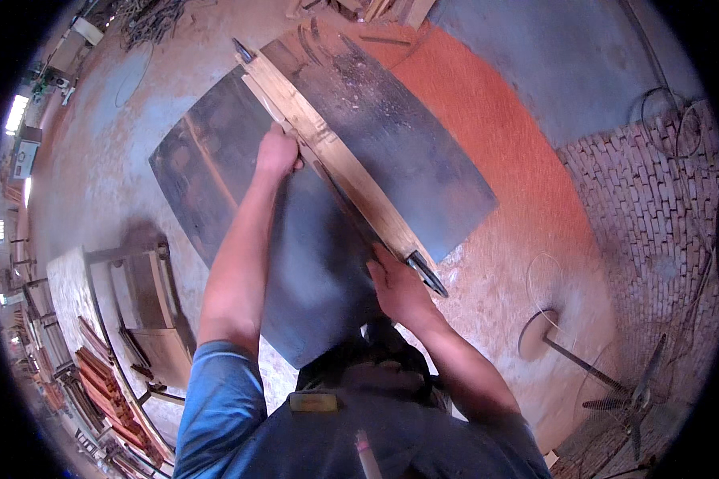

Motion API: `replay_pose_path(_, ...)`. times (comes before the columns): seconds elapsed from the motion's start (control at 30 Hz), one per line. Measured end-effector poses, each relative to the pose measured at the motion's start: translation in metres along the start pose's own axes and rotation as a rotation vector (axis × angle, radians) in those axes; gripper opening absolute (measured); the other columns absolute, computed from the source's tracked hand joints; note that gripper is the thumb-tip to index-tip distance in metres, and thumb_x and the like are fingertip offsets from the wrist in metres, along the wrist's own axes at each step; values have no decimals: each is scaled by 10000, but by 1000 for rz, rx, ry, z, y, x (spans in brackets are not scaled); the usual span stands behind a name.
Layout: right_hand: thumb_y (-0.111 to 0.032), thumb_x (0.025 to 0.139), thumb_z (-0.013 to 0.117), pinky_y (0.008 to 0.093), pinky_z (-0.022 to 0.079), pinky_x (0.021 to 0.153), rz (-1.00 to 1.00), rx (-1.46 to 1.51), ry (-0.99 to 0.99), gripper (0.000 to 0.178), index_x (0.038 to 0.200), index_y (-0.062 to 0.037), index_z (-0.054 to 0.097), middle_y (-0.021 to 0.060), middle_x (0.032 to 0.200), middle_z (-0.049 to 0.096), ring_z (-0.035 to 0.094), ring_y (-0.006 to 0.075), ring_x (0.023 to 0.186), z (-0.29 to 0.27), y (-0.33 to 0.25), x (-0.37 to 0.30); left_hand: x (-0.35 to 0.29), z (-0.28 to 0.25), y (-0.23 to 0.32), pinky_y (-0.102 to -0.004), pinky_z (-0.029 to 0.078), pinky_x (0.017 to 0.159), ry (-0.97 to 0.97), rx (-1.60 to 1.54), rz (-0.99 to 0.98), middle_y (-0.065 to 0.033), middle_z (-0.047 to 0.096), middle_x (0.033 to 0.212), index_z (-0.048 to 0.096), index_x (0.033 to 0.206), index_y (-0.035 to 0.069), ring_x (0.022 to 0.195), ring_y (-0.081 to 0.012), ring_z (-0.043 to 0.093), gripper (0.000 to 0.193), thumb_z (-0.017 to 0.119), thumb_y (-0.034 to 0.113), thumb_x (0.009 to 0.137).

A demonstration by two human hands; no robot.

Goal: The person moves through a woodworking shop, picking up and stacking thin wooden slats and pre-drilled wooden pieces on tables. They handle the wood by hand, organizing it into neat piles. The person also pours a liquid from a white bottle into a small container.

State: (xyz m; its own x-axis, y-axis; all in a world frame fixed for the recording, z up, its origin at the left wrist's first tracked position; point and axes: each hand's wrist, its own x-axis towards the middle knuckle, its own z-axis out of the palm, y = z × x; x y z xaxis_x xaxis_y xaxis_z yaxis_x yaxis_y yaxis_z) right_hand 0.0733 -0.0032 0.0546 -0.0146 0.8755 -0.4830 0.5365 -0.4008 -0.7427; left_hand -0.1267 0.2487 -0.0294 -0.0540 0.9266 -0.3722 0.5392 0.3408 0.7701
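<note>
A long pale wooden beam (pixel 327 144) lies slantwise across a dark tabletop (pixel 423 160). Dark metal pieces that look like clamp ends sit at its far tip (pixel 242 51) and its near tip (pixel 426 273). Along the beam's left side runs a thin wooden strip (pixel 265 98), partly in shadow. My left hand (pixel 280 152) is closed around this strip about midway along the beam. At the near end, my right hand (pixel 401 289) has its fingers against the strip and the beam's left edge; its grip is partly hidden.
Orange-red dust (pixel 495 136) covers the floor right of the table. A wooden frame (pixel 140 307) stands at left beside stacked reddish boards (pixel 112 391). Bricks (pixel 635 191) lie at right, with a pedestal fan lying near a round base (pixel 538 334). Timber scraps (pixel 383 9) lie beyond the table.
</note>
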Motion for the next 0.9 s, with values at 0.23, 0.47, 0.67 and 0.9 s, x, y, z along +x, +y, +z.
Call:
replay_pose_path(0.23, -231, 981, 435, 466, 438, 930, -141, -191, 103, 400, 1314, -12, 471, 285, 1166, 586, 542, 446, 1119, 26, -28, 72, 53, -39, 21, -368, 491, 450, -7, -75, -6, -177, 635, 655, 509, 1029, -103, 454, -244, 616, 395, 511, 280, 933)
replay_pose_path(0.47, -242, 934, 562, 365, 481, 820, -88, -28, 36, 347, 1184, -3, 575, 198, 982, 667, 638, 292, 931, 26, -30, 34, 44, -67, -3, -350, 558, 522, -212, -448, -70, -180, 657, 720, 533, 965, -56, 596, -285, 670, 263, 402, 172, 981)
replay_pose_path(0.67, -284, 872, 651, 408, 494, 773, 98, 136, 19, 364, 1071, 18, 609, 237, 899, 659, 649, 369, 863, 25, -7, -42, -104, -73, -49, -352, 602, 588, -332, -918, -54, -148, 651, 882, 486, 1138, 35, 690, -262, 686, 199, 408, 54, 956)
replay_pose_path(0.9, -265, 820, 727, 325, 480, 673, -75, -32, -1, 319, 930, -1, 585, 101, 765, 625, 583, 162, 720, 74, 8, -70, -273, -45, -118, -370, 592, 738, -320, -1033, -100, -87, 634, 1023, 481, 1198, 37, 898, -225, 661, 301, 495, -7, 901)
